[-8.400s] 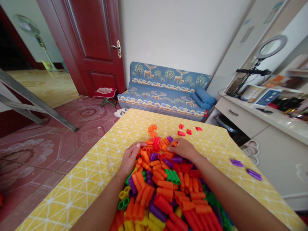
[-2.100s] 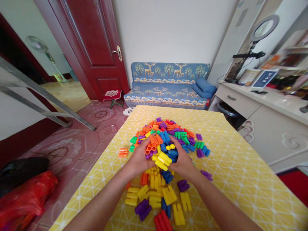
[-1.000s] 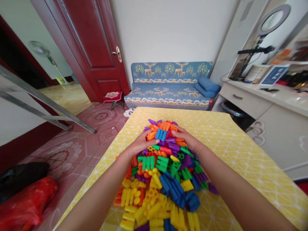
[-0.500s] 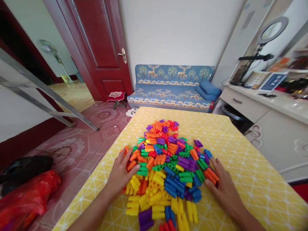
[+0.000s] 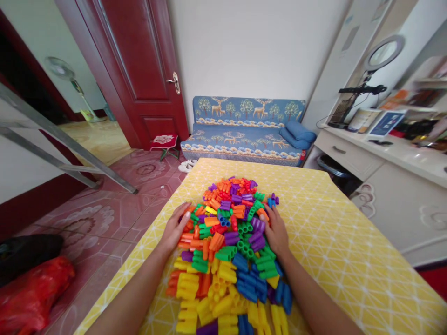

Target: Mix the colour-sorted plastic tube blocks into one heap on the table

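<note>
Fingers [image 5: 182, 224] on both my hands are open right now, loosely curved and pressed up against the sides of a big pile of plastic blocks [image 5: 231, 253]. So basically the whole heap sits between them, middle of the frame and running down to the bottom edge.

My left hand [image 5: 179, 218] is on the left flank, thumb apart from the rest, with some orange blocks [image 5: 186, 239] right beside the thumb and lower down. Can't tell if the fingertips are really pinching anything over there, they kinda disappear into the edge of the pile.

My right hand [image 5: 270, 217] is cupped along the other flank. An orange block [image 5: 263, 214] is at the gap between thumb and index, and a purple block [image 5: 258, 225] is just left of the thumb. Past those fingertips, a bit up, is a little blue and purple bunch [image 5: 274, 201].

Yellow blocks [image 5: 188, 285] and blue blocks [image 5: 248, 284] are bottom center, between my forearms, well below the fingers. Everything's on a yellow tablecloth [image 5: 349, 265], with a blue sofa [image 5: 240, 135] in the upper middle.
</note>
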A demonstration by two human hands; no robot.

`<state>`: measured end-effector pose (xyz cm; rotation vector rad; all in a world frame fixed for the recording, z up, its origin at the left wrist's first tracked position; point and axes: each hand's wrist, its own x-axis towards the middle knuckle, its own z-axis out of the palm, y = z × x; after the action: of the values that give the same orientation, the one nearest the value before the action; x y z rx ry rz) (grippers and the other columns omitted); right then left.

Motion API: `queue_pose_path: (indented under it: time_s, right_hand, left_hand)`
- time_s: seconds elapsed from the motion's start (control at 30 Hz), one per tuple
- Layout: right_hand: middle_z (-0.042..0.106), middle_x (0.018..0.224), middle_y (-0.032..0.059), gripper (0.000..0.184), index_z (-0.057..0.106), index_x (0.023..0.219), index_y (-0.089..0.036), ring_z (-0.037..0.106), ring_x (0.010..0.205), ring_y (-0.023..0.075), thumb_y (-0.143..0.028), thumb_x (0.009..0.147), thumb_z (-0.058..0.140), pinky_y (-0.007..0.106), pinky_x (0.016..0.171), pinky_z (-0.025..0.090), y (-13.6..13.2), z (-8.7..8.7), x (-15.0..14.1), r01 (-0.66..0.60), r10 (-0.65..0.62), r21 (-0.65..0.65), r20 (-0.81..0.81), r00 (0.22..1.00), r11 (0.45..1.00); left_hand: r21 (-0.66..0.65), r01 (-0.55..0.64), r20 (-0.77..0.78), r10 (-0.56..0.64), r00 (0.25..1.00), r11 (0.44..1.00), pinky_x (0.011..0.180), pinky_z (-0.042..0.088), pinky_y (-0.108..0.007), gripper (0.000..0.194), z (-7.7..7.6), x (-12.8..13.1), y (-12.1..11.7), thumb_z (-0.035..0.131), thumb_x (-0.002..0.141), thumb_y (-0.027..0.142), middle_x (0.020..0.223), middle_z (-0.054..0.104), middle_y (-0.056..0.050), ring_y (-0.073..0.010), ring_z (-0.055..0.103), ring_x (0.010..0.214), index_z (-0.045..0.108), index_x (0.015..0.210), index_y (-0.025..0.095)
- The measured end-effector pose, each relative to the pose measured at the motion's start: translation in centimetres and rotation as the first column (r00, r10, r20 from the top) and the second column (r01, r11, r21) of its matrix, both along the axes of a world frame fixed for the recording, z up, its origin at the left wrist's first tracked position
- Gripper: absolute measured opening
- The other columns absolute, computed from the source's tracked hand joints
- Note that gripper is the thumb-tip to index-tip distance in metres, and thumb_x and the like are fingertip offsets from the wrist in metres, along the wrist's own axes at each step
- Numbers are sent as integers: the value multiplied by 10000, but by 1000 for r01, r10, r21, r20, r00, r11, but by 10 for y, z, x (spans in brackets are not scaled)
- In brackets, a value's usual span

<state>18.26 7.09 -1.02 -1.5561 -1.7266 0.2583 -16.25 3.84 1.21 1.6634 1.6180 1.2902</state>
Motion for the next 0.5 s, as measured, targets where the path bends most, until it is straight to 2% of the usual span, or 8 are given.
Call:
queue_pose_path:
  time_s: [0.13, 0.23, 0.3, 0.37, 0.43, 0.5]
  right_hand:
    - [307, 1511, 181, 667, 449, 1395, -137, 305, 1384, 330, -591, 927, 306, 554, 1092, 277, 6, 3, -22, 20, -20, -37, 4, 1000, 999]
    - [230, 1549, 155, 666, 401, 1429, -169, 216, 1423, 331, -593, 918, 355, 589, 1104, 228, 3, 7, -22, -104, 100, -80, -55, 993, 991]
    - [277, 1541, 108, 593, 417, 1419, -222, 250, 1418, 287, -561, 936, 358, 546, 1119, 242, 1, 9, -9, -257, 248, -57, -130, 960, 965]
    - [429, 1461, 80, 498, 527, 1328, -243, 372, 1359, 238, -514, 965, 322, 475, 1122, 280, 6, 9, 11, -298, 302, 54, -190, 934, 953]
    - [544, 1352, 96, 512, 614, 1214, -205, 455, 1289, 229, -508, 975, 278, 451, 1112, 300, 22, 9, 32, -145, 180, 154, -243, 953, 977]
    - [550, 1335, 135, 598, 615, 1203, -153, 454, 1283, 257, -549, 965, 234, 477, 1102, 298, 49, 9, 47, 58, -33, 86, -267, 963, 995]
  left_hand:
    - [-39, -34, 249, 42, 968, 999, 1130, 275, -435, 578, 0, -2, 4, 443, 879, 569, 1366, 553, -102, -264, 464, 1295, 568, 1288, 180]
    - [-51, -67, 377, 81, 923, 996, 1108, 309, -434, 620, 0, -3, 3, 472, 847, 609, 1340, 577, -112, -284, 495, 1265, 593, 1262, 164]
    - [-57, -92, 418, 107, 902, 994, 1096, 328, -439, 644, 2, -2, 2, 496, 820, 633, 1311, 601, -113, -293, 513, 1246, 609, 1244, 161]
    - [-65, -108, 443, 126, 888, 992, 1074, 360, -449, 668, 3, 0, 0, 507, 804, 651, 1280, 623, -115, -303, 532, 1223, 609, 1243, 158]
    - [-70, -118, 446, 137, 885, 991, 1052, 388, -459, 681, 4, 1, -1, 501, 803, 659, 1263, 634, -118, -312, 538, 1214, 607, 1245, 152]
    - [-68, -129, 416, 145, 898, 989, 1048, 395, -463, 678, 4, 2, -1, 496, 807, 657, 1255, 640, -115, -315, 532, 1221, 608, 1244, 151]
